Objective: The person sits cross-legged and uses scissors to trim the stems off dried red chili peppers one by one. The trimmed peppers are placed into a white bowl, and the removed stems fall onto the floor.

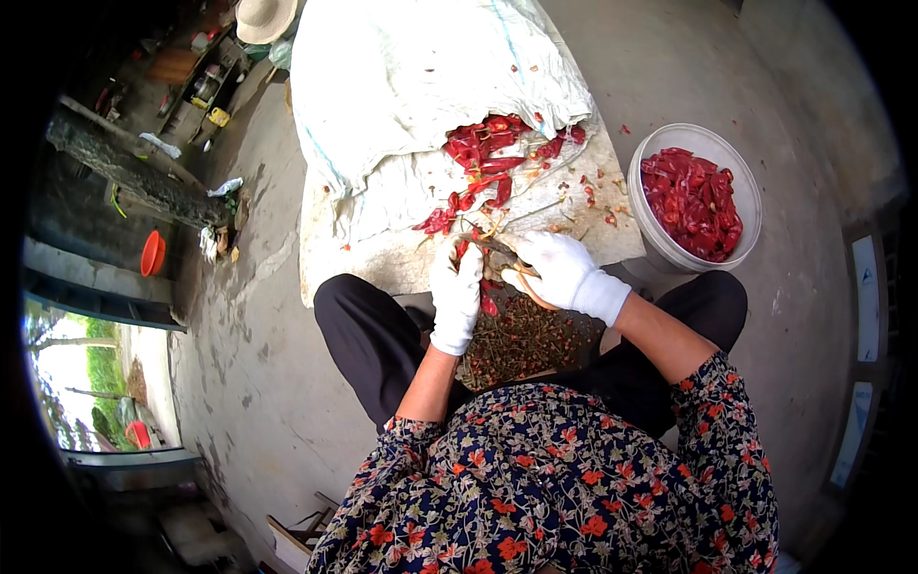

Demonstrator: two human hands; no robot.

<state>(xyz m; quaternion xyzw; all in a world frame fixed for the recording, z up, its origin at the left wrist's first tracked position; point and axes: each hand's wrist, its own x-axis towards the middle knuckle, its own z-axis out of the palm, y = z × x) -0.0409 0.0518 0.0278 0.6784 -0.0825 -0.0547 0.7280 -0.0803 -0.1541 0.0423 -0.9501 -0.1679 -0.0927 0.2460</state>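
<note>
White gloves cover both of my hands, which meet over the near edge of the board. My left hand (pixel 456 292) is closed round a red chili pepper (pixel 463 249), mostly hidden by the fingers. In my right hand (pixel 562 270) is a pair of scissors (pixel 533 290) with orange handles; the dark blades point left, close to the left fingers. Just beyond my hands, loose red chili peppers (pixel 483 148) spill from the mouth of a white woven sack (pixel 382 86). Below them, between my knees, lies a heap of cut stems and bits (pixel 526 335).
A white bucket (pixel 754 206) of red chili peppers stands at the right, beside the board (pixel 612 234). Stem scraps lie on the board's right part. At the far left are a log (pixel 143 172), an orange basin (pixel 153 253) and a straw hat (pixel 265 19).
</note>
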